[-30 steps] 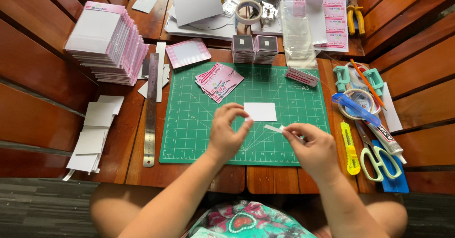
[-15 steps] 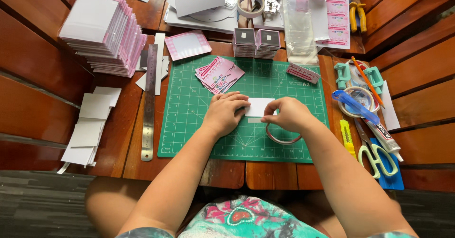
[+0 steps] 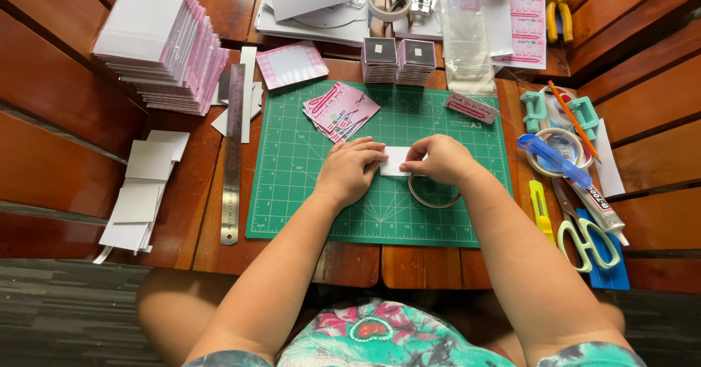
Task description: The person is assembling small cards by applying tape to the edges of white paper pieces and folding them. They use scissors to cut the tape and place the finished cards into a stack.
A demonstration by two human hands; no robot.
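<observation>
Both hands have closed in on the small white rectangular card (image 3: 396, 160) since a second ago, when the right hand was off to the side pinching a thin pale strip; that strip is no longer visible. Now the left hand (image 3: 350, 170) lies flat with its fingers spread over the card's left edge, pinning it to the green gridded cutting mat (image 3: 292, 192) so it does not slide, while the right hand (image 3: 440, 159) curls over the right edge with thumb and fingertips pressed down on it, as if rubbing something onto the surface. Neither hand lifts the card; it sits near the middle of the mat, and both press rather than grasp. Just below the right hand a clear roll of tape (image 3: 434, 192) rests on the mat, close enough to reach again. Above the card a fanned heap of pink printed cards (image 3: 339, 110) lies on the mat. A long steel ruler (image 3: 232, 162) lies along the mat's left side, and mint-handled scissors (image 3: 584, 235) rest well to the right.
</observation>
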